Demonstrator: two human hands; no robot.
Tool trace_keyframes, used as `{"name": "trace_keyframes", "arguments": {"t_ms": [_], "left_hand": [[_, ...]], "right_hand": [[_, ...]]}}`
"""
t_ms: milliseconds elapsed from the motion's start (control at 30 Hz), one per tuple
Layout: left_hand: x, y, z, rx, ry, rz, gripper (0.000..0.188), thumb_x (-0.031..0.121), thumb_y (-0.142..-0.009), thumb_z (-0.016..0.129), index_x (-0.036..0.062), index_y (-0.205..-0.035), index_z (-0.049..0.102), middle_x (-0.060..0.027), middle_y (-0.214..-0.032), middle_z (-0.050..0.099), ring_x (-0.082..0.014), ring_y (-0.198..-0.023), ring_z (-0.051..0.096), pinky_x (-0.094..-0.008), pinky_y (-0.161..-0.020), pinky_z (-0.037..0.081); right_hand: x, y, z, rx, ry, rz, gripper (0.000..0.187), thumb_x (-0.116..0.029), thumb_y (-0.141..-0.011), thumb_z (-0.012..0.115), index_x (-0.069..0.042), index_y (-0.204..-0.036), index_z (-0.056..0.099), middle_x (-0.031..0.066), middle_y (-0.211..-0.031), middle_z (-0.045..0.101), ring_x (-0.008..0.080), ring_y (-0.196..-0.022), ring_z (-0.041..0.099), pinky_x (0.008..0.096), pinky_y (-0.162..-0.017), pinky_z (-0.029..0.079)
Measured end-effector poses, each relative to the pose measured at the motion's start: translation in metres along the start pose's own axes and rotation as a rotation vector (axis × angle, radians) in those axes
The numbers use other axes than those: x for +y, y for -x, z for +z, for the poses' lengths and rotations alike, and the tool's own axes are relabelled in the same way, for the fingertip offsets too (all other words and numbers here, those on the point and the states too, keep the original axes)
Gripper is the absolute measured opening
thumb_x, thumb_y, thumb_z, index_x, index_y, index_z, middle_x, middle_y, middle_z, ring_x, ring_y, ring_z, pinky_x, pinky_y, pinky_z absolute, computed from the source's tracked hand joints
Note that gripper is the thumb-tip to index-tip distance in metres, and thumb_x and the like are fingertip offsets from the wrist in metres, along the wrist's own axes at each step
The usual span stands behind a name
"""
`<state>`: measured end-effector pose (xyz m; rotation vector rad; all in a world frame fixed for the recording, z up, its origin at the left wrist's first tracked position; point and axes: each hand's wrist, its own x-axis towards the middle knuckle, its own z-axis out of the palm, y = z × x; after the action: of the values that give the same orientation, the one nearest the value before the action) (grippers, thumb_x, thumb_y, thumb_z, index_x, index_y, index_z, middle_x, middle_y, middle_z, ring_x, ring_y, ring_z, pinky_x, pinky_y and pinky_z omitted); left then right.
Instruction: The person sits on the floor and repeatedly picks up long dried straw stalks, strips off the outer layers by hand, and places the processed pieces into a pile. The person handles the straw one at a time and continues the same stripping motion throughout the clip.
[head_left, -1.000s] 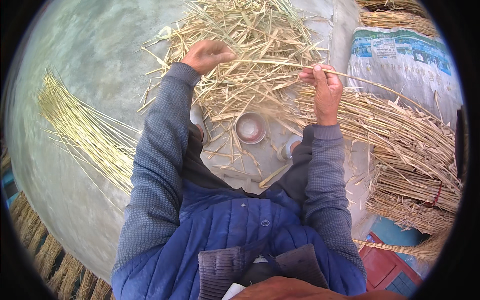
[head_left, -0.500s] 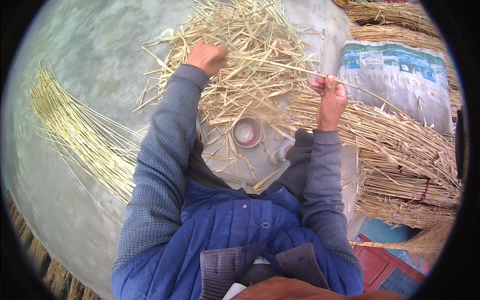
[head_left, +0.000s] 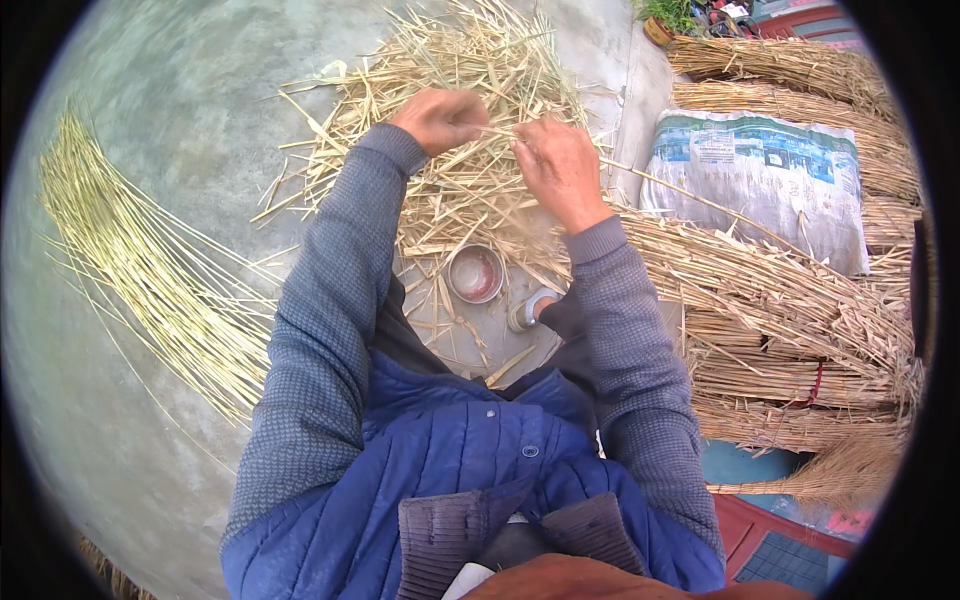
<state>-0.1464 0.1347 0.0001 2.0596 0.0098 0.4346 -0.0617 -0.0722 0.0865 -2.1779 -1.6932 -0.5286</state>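
Above the pile of dry husks (head_left: 460,200), my left hand (head_left: 438,120) is closed, pinching the end of a long thin straw stalk (head_left: 690,188). My right hand (head_left: 562,168) is closed on the same stalk a short way to the right, its fingertips close to the left hand. From there the stalk runs out rightward, sloping down past a white sack. Below the pile, between my legs, sits a small round metal bowl (head_left: 475,273). Peeled, pale yellow-green stalks (head_left: 150,270) lie in a fanned bunch on the left.
Bundles of unpeeled stalks (head_left: 770,300) are stacked at the right, with the white and blue printed sack (head_left: 755,195) lying on them. A straw broom (head_left: 840,480) lies at the lower right by a red-framed panel (head_left: 760,535). The ground (head_left: 200,120) is grey concrete.
My right hand has moved left along the stalk, up close to my left hand. The left hand has shifted slightly right. The whole view has tilted a little.
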Motion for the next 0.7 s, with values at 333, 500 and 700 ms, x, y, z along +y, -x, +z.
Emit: {"name": "trace_keyframes", "arguments": {"t_ms": [333, 500, 700], "left_hand": [[-0.012, 0.011, -0.017, 0.094, -0.304, -0.019, 0.009, 0.021, -0.088, 0.071, 0.012, -0.088, 0.07, -0.0046, -0.075, 0.071, -0.0185, -0.067, 0.067, -0.0337, -0.065, 0.055], [-0.006, 0.009, -0.016, 0.093, -0.306, -0.047, 0.012, 0.023, -0.088, 0.072, 0.011, -0.088, 0.072, -0.0074, -0.077, 0.073, -0.019, -0.067, 0.068, -0.0348, -0.066, 0.056], [0.004, 0.01, -0.012, 0.149, -0.361, -0.028, 0.018, 0.027, -0.086, 0.073, 0.0086, -0.085, 0.072, -0.0103, -0.076, 0.073, -0.0227, -0.067, 0.068, -0.0371, -0.063, 0.055]], "right_hand": [[0.006, -0.003, 0.015, -0.079, -0.08, 0.155, 0.01, -0.019, -0.085, 0.069, -0.013, -0.092, 0.073, 0.0054, -0.086, 0.071, 0.0254, -0.075, 0.069, 0.0366, -0.064, 0.054], [0.005, -0.007, 0.02, -0.017, -0.06, 0.171, 0.009, -0.019, -0.081, 0.07, -0.014, -0.088, 0.072, 0.0052, -0.081, 0.07, 0.0251, -0.07, 0.068, 0.036, -0.061, 0.053], [0.014, -0.009, 0.031, 0.029, -0.089, 0.198, 0.011, -0.022, -0.08, 0.07, -0.014, -0.086, 0.073, 0.0065, -0.078, 0.071, 0.0262, -0.07, 0.069, 0.0379, -0.06, 0.052]]}}
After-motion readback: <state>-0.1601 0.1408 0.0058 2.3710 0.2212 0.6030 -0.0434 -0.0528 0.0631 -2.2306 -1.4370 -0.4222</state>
